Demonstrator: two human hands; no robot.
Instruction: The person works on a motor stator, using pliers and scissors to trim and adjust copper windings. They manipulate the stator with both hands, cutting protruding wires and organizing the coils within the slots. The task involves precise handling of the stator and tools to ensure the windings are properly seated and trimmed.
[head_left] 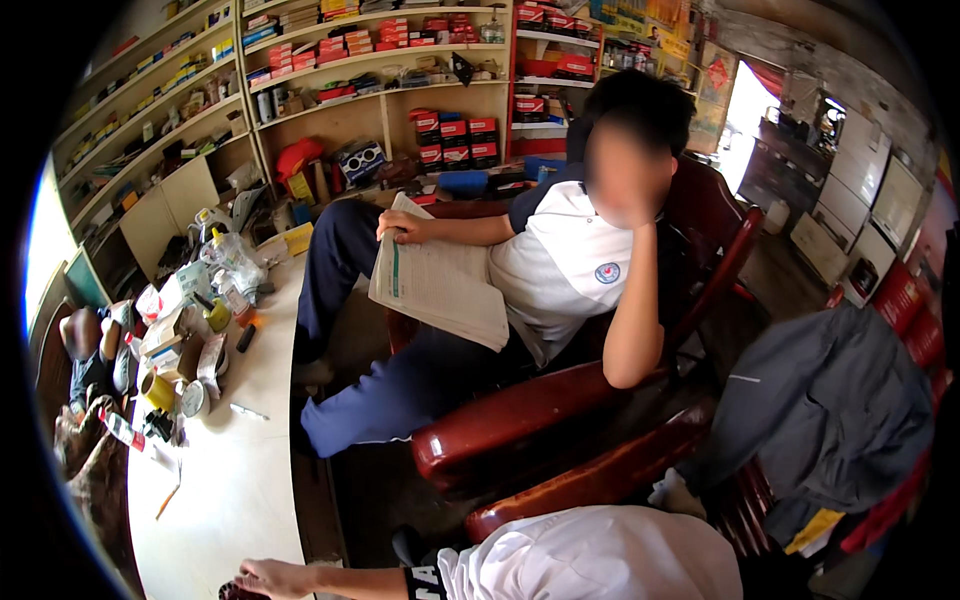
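Observation:
My left hand lies at the near edge of a white curved table, at the bottom of the view. Its forearm runs in from my white sleeve with a black cuff. The fingertips touch a small dark thing cut off by the frame edge; whether the hand grips it is unclear. My right hand is out of view. Across from me a person in a white polo shirt and blue trousers sits in a red wooden armchair, holding a folded newspaper on the lap.
Clutter of tape rolls, bottles, plastic bags and small boxes crowds the table's left side. A pen lies loose on the table. Wooden shelves stacked with red boxes line the back wall. A grey jacket hangs over a chair at right.

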